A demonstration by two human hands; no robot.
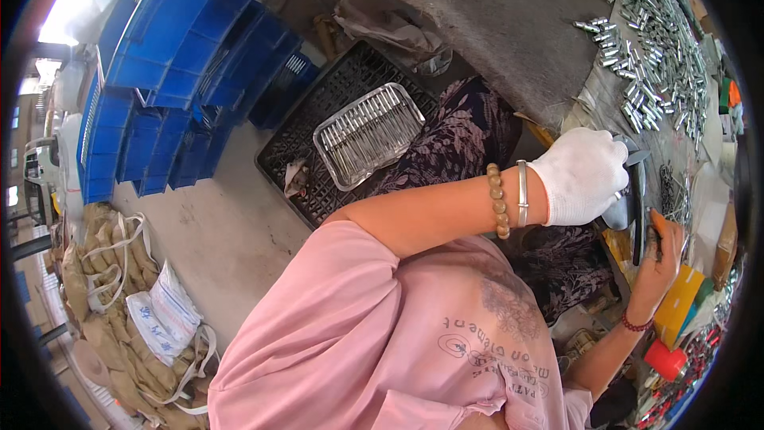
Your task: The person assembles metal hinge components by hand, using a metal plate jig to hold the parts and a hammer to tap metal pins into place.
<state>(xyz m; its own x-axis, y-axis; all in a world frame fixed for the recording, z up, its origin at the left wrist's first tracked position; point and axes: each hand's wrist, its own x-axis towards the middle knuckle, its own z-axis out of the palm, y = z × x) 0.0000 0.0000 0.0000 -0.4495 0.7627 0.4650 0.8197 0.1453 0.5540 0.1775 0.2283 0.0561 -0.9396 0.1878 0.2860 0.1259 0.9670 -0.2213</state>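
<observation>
Along the left edge we see tan sacks (119, 302) slumped on the concrete floor (223, 231), a white printed bag (167, 314) lying on top of them. Above them stand stacks of blue plastic crates (171, 56). Further right, a black slatted crate (318, 127) sits on the floor and carries a shallow metal tray (368, 135) filled with slim silver pins laid side by side.

Our pink sleeve (358, 326) fills the lower middle of the view. From it our left arm reaches rightward, wearing a beaded bracelet (498, 201) and a metal bangle (522, 193) at the wrist. Our left hand (581, 175), in a white glove, is closed around the grey handle (625, 199) of a small press standing at the desk's near edge, between the two hands.

Just right of that handle and slightly lower, our bare right hand (659, 259) sits with fingers curled at the base of the press; whether it pinches a part we cannot tell. A red string band (634, 325) circles that wrist.

On the desk (509, 24) beyond, a heap of small silver metal parts (656, 48) spreads toward the upper right. Red and orange items (672, 326) cluster at the lower right.
</observation>
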